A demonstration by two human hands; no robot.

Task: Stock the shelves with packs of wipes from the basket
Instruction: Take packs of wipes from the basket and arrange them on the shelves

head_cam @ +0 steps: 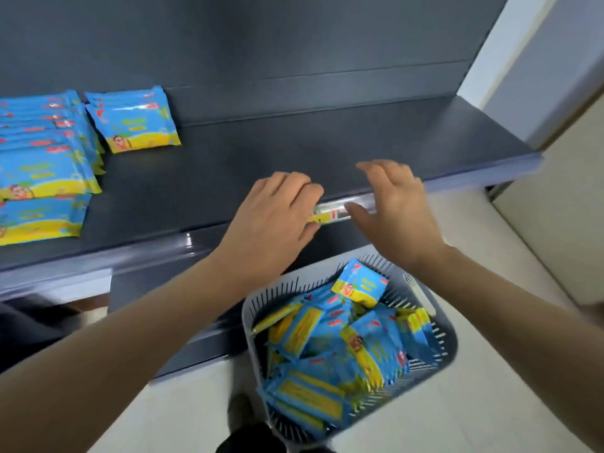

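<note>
1. The blue-and-yellow soft plastic pack of wipes (330,214) is edge-on at the dark grey metal shelf's (294,152) front edge, pinched in the left hand (271,217).
2. The right hand (392,204) hovers slack-fingered beside it, holding nothing.
3. Best laid flat beside the shelved packs (134,125) at the left end, edges squared.
4. The grey slotted plastic basket (449,335) below holds many more.

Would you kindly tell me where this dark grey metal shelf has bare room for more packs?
Bare: the dark grey shelf board right of the rightmost blue-and-yellow wipes pack, through to its right end, beyond the left hand and right hand. Crowded: the overlapping packs at the left end.
</note>
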